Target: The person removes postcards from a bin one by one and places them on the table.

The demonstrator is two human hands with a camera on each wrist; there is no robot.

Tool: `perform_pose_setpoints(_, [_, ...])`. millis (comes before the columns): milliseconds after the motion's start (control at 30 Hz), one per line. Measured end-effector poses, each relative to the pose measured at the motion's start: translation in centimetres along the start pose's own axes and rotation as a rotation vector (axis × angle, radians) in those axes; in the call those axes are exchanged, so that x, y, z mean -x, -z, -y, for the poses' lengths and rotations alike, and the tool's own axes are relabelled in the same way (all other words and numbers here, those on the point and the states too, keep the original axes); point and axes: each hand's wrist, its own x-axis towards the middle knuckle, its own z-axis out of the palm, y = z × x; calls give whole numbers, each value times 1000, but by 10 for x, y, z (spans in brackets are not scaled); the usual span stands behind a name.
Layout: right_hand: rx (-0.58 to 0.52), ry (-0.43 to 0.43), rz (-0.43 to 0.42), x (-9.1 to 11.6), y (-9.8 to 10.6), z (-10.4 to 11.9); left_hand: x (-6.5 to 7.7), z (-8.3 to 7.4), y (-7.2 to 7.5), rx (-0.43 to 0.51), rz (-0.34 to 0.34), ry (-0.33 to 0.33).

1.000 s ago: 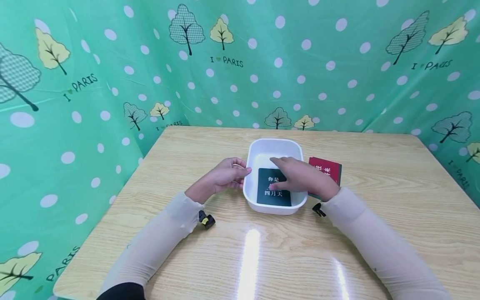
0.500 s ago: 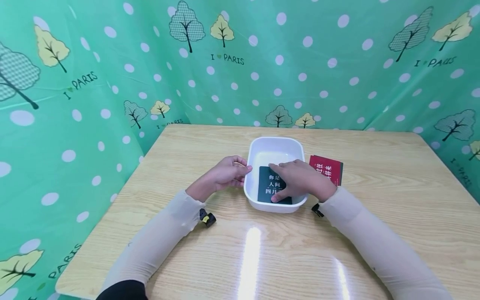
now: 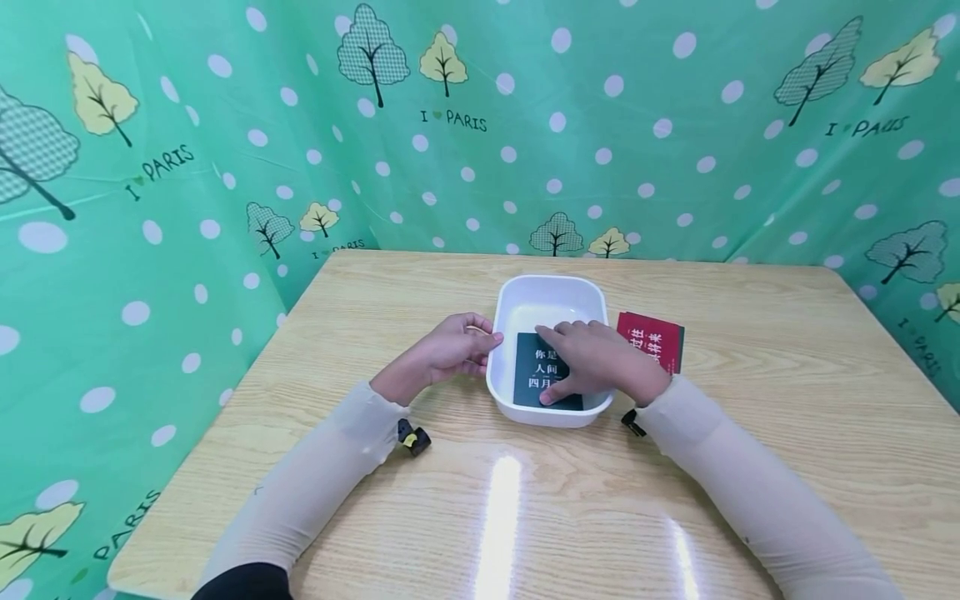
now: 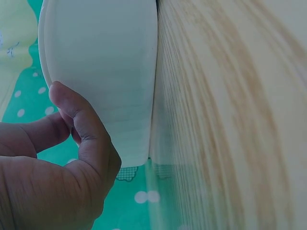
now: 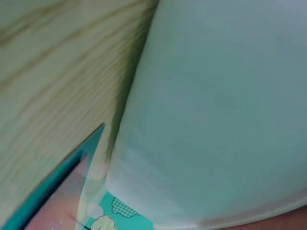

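A white plastic tub stands upright on the table. My left hand holds its left rim; the thumb is on the edge and the fingers are bent outside it. In the left wrist view, that hand meets the rim beside the tub wall. Inside the tub lies a dark green book with white characters on its cover. My right hand spreads over the book, its thumb on the cover and index fingertip near the far edge. Its other fingertips are hidden.
Right of the tub, a red book lies over a dark green one on the wooden table. Their corner shows beside the tub wall in the right wrist view. A green polka-dot curtain hangs behind.
My right hand has lowered onto the dark green book, its thumb and index finger coming down on the cover. Over the last half second it has barely moved. The left hand stays at the rim.
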Motion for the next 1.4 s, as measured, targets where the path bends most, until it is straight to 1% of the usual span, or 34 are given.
perform_pose_setpoints(367, [-27, 20, -23, 1, 2, 0, -1, 1, 0, 11, 4, -1])
perform_pose_setpoints(600, [-93, 24, -95, 2, 6, -1, -2, 1, 0, 10, 7, -6])
perform_pose_setpoints(1133, [-80, 35, -189, 3, 10, -2, -1, 0, -1, -1, -2, -3])
perform_pose_setpoints(1300, [-72, 47, -253, 4, 12, -1, 0, -1, 0, -8, -8, 2])
perform_pose_setpoints(1400, [-97, 43, -278, 4, 14, 1, 0, -1, 0, -10, -4, 9])
